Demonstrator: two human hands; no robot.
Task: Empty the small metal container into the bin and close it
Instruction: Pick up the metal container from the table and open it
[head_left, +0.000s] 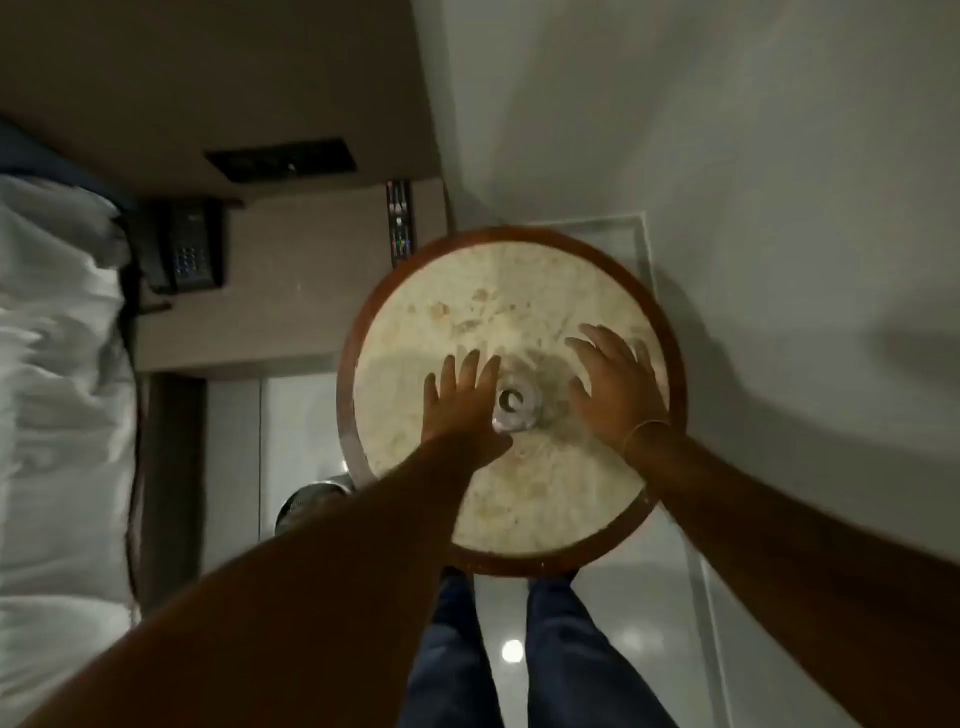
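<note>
I look straight down on a round table (511, 499), pale stone top inside a dark wooden rim; everything else I place against it. Bare glossy floor (670, 613) runs off its near and right edges, and my legs in dark jeans (524, 654) stand at the near rim. Left of the table, past a strip of floor, lies a white bed (57, 395). A bedside shelf with a black phone (189, 249) sits beyond its far-left edge. A round metal bin (306, 501) peeks out under the left rim. At the table's centre stands the small metal container (514, 408). My left hand (462, 410) lies open, fingers spread, touching its left side; my right hand (615, 387), also open, hovers just right of it.
</note>
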